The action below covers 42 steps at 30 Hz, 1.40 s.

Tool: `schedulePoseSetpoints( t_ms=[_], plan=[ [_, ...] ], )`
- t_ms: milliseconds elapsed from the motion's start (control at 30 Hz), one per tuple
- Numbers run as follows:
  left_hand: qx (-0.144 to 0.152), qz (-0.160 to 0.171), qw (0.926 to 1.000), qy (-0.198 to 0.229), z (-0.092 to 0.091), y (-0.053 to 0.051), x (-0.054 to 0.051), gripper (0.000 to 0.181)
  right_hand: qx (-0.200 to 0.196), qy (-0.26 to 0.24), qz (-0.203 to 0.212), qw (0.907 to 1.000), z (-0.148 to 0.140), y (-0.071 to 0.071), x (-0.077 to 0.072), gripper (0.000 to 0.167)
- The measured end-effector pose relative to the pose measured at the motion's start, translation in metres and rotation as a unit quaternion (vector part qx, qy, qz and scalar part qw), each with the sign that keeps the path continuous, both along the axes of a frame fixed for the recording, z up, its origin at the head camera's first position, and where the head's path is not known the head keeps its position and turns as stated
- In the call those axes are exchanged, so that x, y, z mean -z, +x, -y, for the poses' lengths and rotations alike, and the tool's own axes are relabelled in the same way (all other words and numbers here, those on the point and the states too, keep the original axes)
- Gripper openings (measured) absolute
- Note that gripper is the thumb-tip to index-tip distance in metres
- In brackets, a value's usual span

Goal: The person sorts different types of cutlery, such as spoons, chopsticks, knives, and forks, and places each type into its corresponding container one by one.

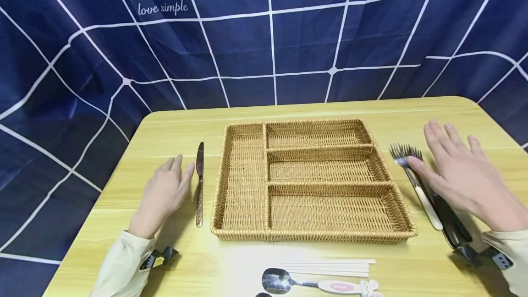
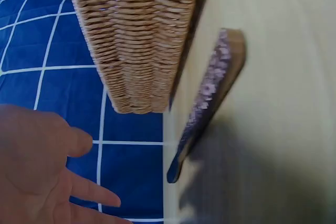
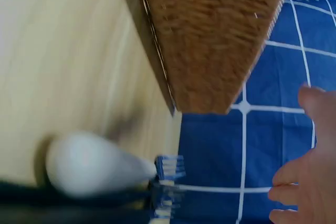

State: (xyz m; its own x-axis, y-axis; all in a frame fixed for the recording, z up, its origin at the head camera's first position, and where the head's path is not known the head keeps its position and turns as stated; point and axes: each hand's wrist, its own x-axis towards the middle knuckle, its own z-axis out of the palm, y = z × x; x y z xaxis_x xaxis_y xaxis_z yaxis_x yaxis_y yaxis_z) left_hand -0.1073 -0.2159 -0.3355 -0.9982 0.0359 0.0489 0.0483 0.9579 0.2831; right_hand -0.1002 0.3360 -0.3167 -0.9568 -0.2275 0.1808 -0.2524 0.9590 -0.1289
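One tray (image 1: 317, 237) of woven wicker lies on the bench (image 1: 237, 260), split by three dividers into four compartments: one long one along the left and three stacked beside it. Two hands flank it, neither grasping anything. The left hand (image 1: 162, 196) is released, fingers loosely extended, with its thumb near one knife (image 1: 200, 187). That knife lies between the hand and the tray, blade toward the far edge. On the other side, the right hand (image 1: 466, 173) is released too, its fingers outstretched. Its thumb overlaps the forks from where I stand; whether it touches them I cannot tell. I count at least two forks (image 1: 426, 205) right of the tray, side by side, one white-handled; the dark handles crowd too closely to count. In front of the tray lie one spoon (image 1: 305, 283) with a pink-and-white handle and several white sticks (image 1: 330, 267). One more dark, rounded edge shows below the spoon, mostly cut off. Behind the bench hangs blue cloth (image 1: 305, 40) gridded in white.
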Motion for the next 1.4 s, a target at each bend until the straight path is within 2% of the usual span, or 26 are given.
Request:
schedulePoseSetpoints(
  t_ms=[133,333,500,767,1000,1100,1300,1400],
  plan=[
    [-0.001,-0.013,0.9999,-0.009,-0.002,0.002,0.005,0.067,-0.041,-0.003,-0.012,0.9991,0.011,-0.001,0.004,0.067],
    [-0.005,0.013,0.9996,-0.026,-0.008,0.005,0.01,0.054,-0.085,-0.007,-0.012,0.9963,0.025,-0.003,0.01,0.058],
    [-0.014,0.013,0.9991,-0.039,-0.012,0.004,0.016,0.042,-0.099,-0.022,-0.013,0.9947,0.036,-0.002,0.013,0.058],
    [-0.023,0.022,0.9984,-0.046,-0.017,0.0,0.02,0.04,-0.103,-0.03,-0.003,0.9942,0.046,0.0,0.011,0.06],
    [-0.038,-0.005,0.9981,-0.049,-0.016,-0.009,0.028,0.042,-0.116,-0.022,-0.004,0.993,0.05,0.0,0.013,0.06],
    [-0.04,0.008,0.9978,-0.052,-0.015,-0.012,0.032,0.044,-0.12,-0.023,-0.006,0.9925,0.052,0.001,0.015,0.06],
    [-0.036,0.066,0.9947,-0.07,-0.018,-0.016,0.035,0.044,-0.118,-0.026,0.002,0.9927,0.054,0.003,0.019,0.061],
    [-0.036,0.073,0.9928,-0.087,-0.022,-0.015,0.034,0.045,-0.115,-0.026,0.007,0.9931,0.054,0.005,0.021,0.061]
  ],
)
